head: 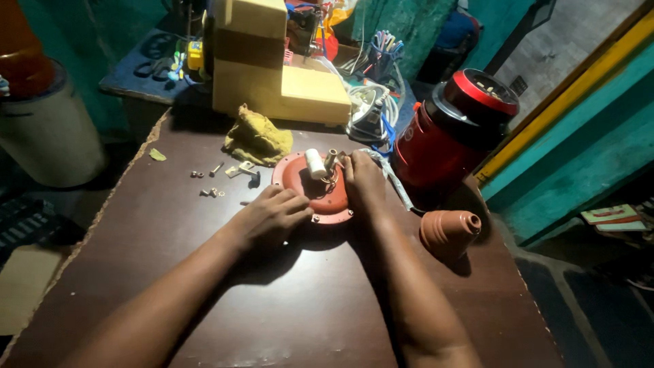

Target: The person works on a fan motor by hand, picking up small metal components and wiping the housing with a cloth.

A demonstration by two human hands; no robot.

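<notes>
Left hand lies flat, fingers loosely curled and pressing down on the near-left rim of the red disc, not gripping it but touching its edge. Right hand sits on the disc's right side, fingers bent in toward the small metal parts at the middle; whether they pinch anything there I cannot tell, the spot is too dark and small. The disc lies flat on the worktop, about mid-way across and toward its far half, between the two hands. A white cylinder and a pale post stand up from the disc's centre, just beside the right fingertips. Out to the left, a few loose screws and a small metal bracket are scattered on the worktop, near the disc but apart from it. Behind the disc a crumpled yellow cloth rests at the foot of a cream block. To the right, a red cylindrical body stands tilted at the worktop's edge, with a white cord running past the right wrist. A terracotta cap lies on its side near the right forearm. Far left, off the worktop, a pale drum stands.
</notes>
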